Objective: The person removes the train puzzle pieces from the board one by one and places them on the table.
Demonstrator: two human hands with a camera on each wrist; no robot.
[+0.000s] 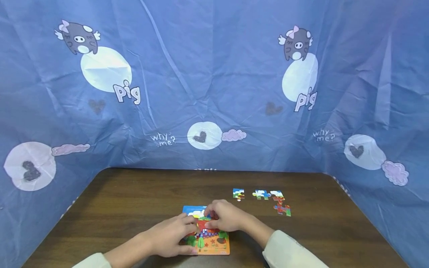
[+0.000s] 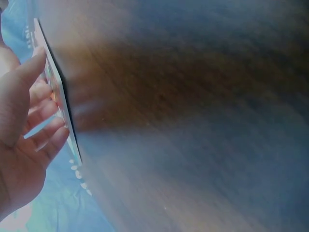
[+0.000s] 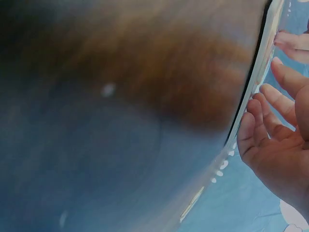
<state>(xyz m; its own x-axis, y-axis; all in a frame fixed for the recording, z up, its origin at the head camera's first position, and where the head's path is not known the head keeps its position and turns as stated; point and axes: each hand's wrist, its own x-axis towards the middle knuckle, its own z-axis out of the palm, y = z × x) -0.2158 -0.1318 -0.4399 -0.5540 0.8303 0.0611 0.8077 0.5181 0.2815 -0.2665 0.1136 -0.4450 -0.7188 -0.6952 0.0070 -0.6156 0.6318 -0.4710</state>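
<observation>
"Lying at six o'clock in the head view, the picture puzzle (image 1: 210,243) has both hands on it!"

"And the grip?"

"The left hand (image 1: 171,234) is on its nine o'clock side, fingers spread loosely, clenching nothing. The right hand (image 1: 227,216), towards two o'clock, rests relaxed fingers on the picture; whether a piece sits beneath them, I cannot tell."

"What's in the way?"

"The hands themselves, hiding part of the picture. Out around two o'clock from the puzzle, four loose pieces (image 1: 261,194) lie on the brown table (image 1: 147,197), one nearer, three grouped farther off."

"Anything to read?"

"Plenty! A blue curtain (image 1: 207,67) rises beyond the table: 'pig' printed at ten and two o'clock, each below a winged, bow-wearing pig. 'why me?' appears at nine and three, beside pale ovals with dark hearts."

"And on the puzzle?"

"A tiny mark at its five o'clock corner, too small to read."
</observation>
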